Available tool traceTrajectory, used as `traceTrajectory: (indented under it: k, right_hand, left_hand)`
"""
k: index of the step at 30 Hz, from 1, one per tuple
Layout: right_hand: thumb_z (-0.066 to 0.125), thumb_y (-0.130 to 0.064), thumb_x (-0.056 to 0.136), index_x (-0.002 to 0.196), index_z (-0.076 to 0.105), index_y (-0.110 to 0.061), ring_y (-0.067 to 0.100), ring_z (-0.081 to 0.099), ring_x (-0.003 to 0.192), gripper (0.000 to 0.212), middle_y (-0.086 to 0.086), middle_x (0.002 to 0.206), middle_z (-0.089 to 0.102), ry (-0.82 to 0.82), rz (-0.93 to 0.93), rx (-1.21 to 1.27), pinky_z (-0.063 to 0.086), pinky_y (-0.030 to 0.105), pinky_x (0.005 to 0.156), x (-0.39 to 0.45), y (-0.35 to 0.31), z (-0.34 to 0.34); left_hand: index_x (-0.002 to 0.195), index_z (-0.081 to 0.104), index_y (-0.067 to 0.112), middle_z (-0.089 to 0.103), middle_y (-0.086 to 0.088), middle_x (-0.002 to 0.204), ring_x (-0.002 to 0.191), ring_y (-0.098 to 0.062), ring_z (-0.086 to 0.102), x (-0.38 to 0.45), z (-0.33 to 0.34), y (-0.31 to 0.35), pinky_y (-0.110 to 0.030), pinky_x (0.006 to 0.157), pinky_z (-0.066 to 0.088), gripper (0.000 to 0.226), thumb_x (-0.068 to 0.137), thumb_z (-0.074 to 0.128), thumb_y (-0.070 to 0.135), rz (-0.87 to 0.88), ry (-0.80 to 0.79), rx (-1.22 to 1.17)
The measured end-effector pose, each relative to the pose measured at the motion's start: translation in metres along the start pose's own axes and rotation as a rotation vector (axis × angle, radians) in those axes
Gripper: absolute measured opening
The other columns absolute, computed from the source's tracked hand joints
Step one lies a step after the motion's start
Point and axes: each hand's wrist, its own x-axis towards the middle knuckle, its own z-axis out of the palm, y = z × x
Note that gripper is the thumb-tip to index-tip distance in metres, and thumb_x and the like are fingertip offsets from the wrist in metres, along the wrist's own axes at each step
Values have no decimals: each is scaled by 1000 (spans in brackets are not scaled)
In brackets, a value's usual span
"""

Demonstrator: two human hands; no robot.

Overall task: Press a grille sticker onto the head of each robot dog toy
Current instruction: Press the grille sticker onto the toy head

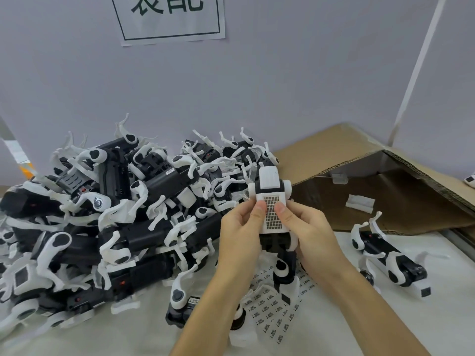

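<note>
Nearest the camera, two bare forearms reach over the pale counter (385, 330). Under them lies a clear sheet (272, 312) printed with rows of small black labels, too small to read. Just above it both hands hold up one robot dog toy (270, 199), head towards the camera. The left hand (241, 227) curls round the head's left side, and the right hand (305, 227) curls round its right side, so each grip is closed on the toy. Both thumbs press on the grille sticker (272, 213), a tall dark grid of small squares that lies on the white face of the head. The toy's body is black, with white legs and round white joints.

To the right a second dog (385, 255) lies on its side on the counter. To the left a big heap of black and white dogs (102, 214) is piled up. Behind the hands stands an open cardboard box (359, 155), tipped on its side, with a small white piece (359, 202) inside. On the far wall hangs a paper sign (169, 19) with large Chinese characters, cut off at the top.
</note>
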Motion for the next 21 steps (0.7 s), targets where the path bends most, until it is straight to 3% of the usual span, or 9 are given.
traceTrajectory:
  k: [2, 4, 6, 9, 13, 18, 21]
  right_hand:
    - [60, -35, 89, 124, 70, -14, 24, 70, 113, 43, 7, 115, 76, -29, -30, -18, 53, 45, 98, 0, -3, -4]
    - [58, -34, 91, 124, 70, -17, 16, 69, 114, 40, 0, 116, 76, -8, -67, -76, 53, 39, 101, 0, -5, -5]
    - [57, -26, 97, 122, 71, -20, 7, 70, 110, 29, -8, 112, 77, 21, -119, -184, 55, 27, 97, 0, -4, -2]
    - [57, -15, 101, 113, 70, -29, 1, 70, 104, 23, -14, 106, 77, 58, -153, -264, 54, 15, 88, -1, 1, 1]
    - [60, -29, 91, 115, 71, -25, 12, 71, 109, 26, -5, 110, 77, 8, -93, -131, 57, 28, 93, 0, -2, -3]
    - [59, -15, 99, 113, 71, -25, 2, 72, 101, 20, -12, 104, 78, 56, -169, -244, 54, 13, 83, -2, -3, -1]
    - [57, -13, 100, 112, 72, -24, 6, 72, 103, 22, -9, 105, 78, 88, -158, -204, 55, 18, 86, -1, -3, -1]
  left_hand:
    - [117, 71, 10, 78, -6, 106, 104, -21, 73, 2, -4, 3, -34, 89, 59, 23, 101, 56, 12, 10, -67, -14]
    - [118, 69, 16, 77, 5, 110, 107, -9, 71, 2, -5, 4, -22, 89, 55, 26, 99, 58, 4, 79, -103, 88]
    - [116, 69, 23, 77, 13, 106, 104, -1, 70, 1, -5, 3, -13, 85, 53, 32, 99, 57, -1, 114, -93, 172]
    - [120, 70, 19, 77, 15, 103, 102, -1, 71, 1, -5, 1, -14, 86, 54, 33, 98, 57, -1, 106, -40, 206]
    - [110, 70, 30, 78, 13, 102, 102, -5, 72, 1, -5, 3, -23, 90, 57, 32, 98, 58, 2, 89, -53, 174]
    - [104, 68, 38, 77, 20, 99, 101, 0, 71, -1, -1, 3, -13, 84, 54, 40, 98, 57, -1, 138, -43, 191]
    - [109, 70, 33, 77, 16, 104, 103, -2, 70, -3, 0, 4, -13, 85, 53, 35, 98, 58, 2, 157, -56, 190]
